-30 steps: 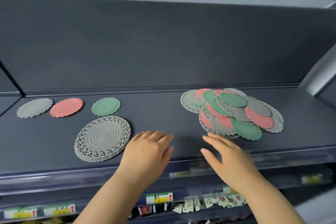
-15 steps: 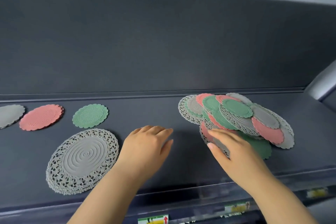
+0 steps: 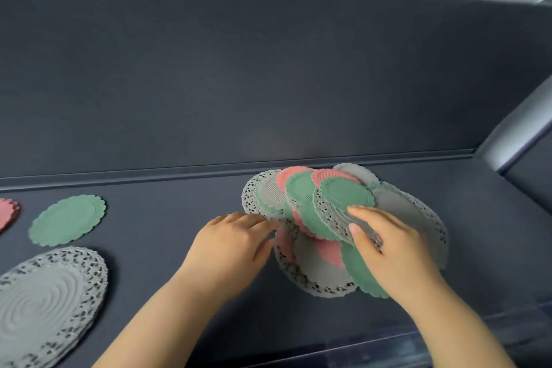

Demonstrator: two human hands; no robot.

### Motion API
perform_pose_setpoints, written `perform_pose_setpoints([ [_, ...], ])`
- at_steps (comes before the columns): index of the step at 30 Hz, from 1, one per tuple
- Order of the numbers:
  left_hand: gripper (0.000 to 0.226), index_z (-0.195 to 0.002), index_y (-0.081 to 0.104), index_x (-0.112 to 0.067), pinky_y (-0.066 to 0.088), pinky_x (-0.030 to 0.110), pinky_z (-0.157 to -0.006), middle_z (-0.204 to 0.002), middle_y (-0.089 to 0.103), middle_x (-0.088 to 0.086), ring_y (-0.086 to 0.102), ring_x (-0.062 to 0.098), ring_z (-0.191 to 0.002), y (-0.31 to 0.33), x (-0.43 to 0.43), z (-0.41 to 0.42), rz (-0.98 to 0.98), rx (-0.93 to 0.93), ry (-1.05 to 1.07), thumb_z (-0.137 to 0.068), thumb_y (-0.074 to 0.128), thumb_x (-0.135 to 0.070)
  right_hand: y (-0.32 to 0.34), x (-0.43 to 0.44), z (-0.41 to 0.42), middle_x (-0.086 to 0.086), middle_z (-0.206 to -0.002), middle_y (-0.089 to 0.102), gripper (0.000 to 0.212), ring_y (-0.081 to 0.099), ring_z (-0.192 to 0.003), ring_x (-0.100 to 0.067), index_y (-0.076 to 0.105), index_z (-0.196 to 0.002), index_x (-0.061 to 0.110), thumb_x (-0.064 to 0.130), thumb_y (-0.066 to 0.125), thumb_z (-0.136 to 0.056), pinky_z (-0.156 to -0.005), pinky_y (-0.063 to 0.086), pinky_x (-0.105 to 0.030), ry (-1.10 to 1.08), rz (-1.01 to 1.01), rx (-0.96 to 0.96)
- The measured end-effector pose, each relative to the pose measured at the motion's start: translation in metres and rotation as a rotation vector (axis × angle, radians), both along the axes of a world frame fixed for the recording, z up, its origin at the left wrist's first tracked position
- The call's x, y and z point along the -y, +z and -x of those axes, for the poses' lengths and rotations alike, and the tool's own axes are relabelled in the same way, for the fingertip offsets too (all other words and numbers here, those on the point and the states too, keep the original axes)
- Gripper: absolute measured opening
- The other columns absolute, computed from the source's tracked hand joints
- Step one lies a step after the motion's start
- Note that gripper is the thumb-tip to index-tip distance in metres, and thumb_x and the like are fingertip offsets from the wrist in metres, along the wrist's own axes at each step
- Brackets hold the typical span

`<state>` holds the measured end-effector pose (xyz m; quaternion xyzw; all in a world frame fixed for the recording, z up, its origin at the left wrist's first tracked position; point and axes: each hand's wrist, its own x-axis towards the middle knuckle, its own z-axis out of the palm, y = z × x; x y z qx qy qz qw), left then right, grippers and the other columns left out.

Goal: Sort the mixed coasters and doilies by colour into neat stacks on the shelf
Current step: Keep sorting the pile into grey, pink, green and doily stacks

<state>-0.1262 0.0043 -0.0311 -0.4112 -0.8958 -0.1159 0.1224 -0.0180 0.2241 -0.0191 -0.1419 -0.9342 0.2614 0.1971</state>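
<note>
Sitting nearest you at left is the grey stack [image 3: 44,302], then your left hand [image 3: 236,243] lays straight fingers on the left edge of the pile [image 3: 316,263], your right hand [image 3: 394,248] pinches a lace doily [image 3: 328,212] in it, and a green coaster [image 3: 67,219] and pink coaster [image 3: 6,213] lie farther left on the shelf [image 3: 179,203].

1. Mixed pile of round scalloped coasters and doilies [image 3: 346,194]: green, salmon-pink and grey, finely ribbed, some with grey openwork lace borders.
2. Left of the pile: green scalloped round coaster [image 3: 68,219].
3. Further left: salmon-pink ribbed round coaster [image 3: 7,213].
4. Left and nearer: large grey round lace doily [image 3: 44,305] with concentric rings and an openwork border.
5. Beneath the pile: matte dark slate-grey shelf [image 3: 179,203].
</note>
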Motion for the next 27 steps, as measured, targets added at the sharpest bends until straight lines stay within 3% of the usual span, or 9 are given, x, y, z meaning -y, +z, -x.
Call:
perform_pose_setpoints([
  [3, 0.037, -0.099, 0.072, -0.029, 0.054, 0.026, -0.065, -0.094, 0.070, -0.015, 0.068, 0.013, -0.080, 0.002, -0.029, -0.009, -0.028, 0.012, 0.042, -0.085, 0.039, -0.038, 0.000, -0.034, 0.006, 0.018, -0.116, 0.058, 0.028, 0.053, -0.106, -0.002, 0.061, -0.115, 0.031, 0.029, 0.056, -0.087, -0.089, 0.036, -0.017, 0.041, -0.006, 0.037],
  [11, 0.037, -0.103, 0.071, -0.026, 0.054, 0.029, -0.070, -0.102, 0.068, -0.013, 0.066, 0.013, -0.087, 0.008, -0.101, -0.040, -0.063, 0.021, 0.181, -0.088, 0.039, -0.037, -0.003, -0.121, 0.012, 0.019, -0.132, 0.047, 0.034, 0.040, -0.123, 0.001, 0.054, -0.124, 0.031, 0.030, 0.053, -0.090, -0.098, 0.025, -0.013, 0.211, -0.020, 0.145],
  [19, 0.039, -0.101, 0.073, -0.023, 0.053, 0.038, -0.082, -0.106, 0.068, -0.006, 0.063, 0.025, -0.104, 0.009, -0.133, -0.061, 0.045, 0.007, 0.321, -0.087, 0.040, -0.036, -0.007, -0.150, 0.008, 0.025, -0.144, 0.027, 0.048, 0.024, -0.133, 0.002, 0.040, -0.132, 0.041, 0.049, 0.052, -0.086, -0.106, 0.025, -0.021, 0.370, -0.031, 0.285],
  [23, 0.040, -0.105, 0.071, -0.023, 0.054, 0.035, -0.077, -0.107, 0.068, -0.004, 0.065, 0.021, -0.101, 0.016, -0.153, -0.059, 0.044, 0.005, 0.318, -0.087, 0.038, -0.037, -0.008, -0.155, 0.005, 0.023, -0.149, 0.018, 0.055, 0.014, -0.137, 0.001, 0.035, -0.136, 0.040, 0.051, 0.053, -0.085, -0.111, 0.019, -0.024, 0.437, -0.044, 0.315],
  [25, 0.040, -0.120, 0.063, -0.024, 0.051, 0.035, -0.087, -0.124, 0.061, -0.003, 0.058, 0.019, -0.115, 0.020, -0.168, -0.055, 0.061, 0.041, 0.300, -0.092, 0.038, -0.039, -0.010, -0.157, 0.006, 0.020, -0.151, 0.016, 0.056, 0.010, -0.139, 0.000, 0.033, -0.138, 0.037, 0.050, 0.051, -0.087, -0.112, 0.014, -0.023, 0.458, -0.052, 0.311],
  [27, 0.045, -0.140, 0.042, -0.028, 0.037, 0.033, -0.104, -0.147, 0.037, -0.007, 0.034, 0.014, -0.135, 0.019, -0.179, -0.048, 0.137, 0.147, 0.328, -0.098, 0.036, -0.044, -0.012, -0.158, 0.007, 0.018, -0.151, 0.016, 0.055, 0.007, -0.139, 0.001, 0.033, -0.139, 0.036, 0.049, 0.050, -0.088, -0.112, 0.011, -0.022, 0.471, -0.048, 0.300],
])
